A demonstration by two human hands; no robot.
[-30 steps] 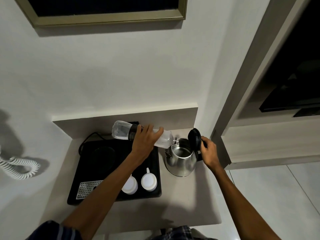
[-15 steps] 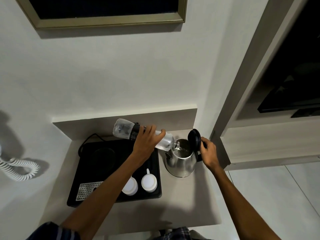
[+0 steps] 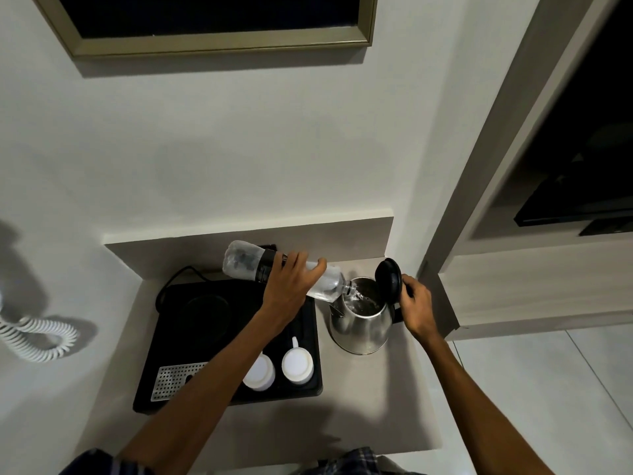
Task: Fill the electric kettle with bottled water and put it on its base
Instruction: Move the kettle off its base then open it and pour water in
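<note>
Near the frame's centre, the left hand (image 3: 291, 286) is wrapped around a tilted water bottle (image 3: 274, 270), its neck over the open steel kettle (image 3: 361, 322) on the table (image 3: 376, 406). The right hand (image 3: 416, 303) grips the kettle's handle beside the raised lid (image 3: 388, 277). The round base (image 3: 205, 311) sits in the black tray (image 3: 308, 389), lower left.

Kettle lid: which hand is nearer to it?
Right. The right hand is at the kettle's handle, just beside the raised lid. The left hand grips the tilted bottle on the kettle's far side, over the black tray.
</note>
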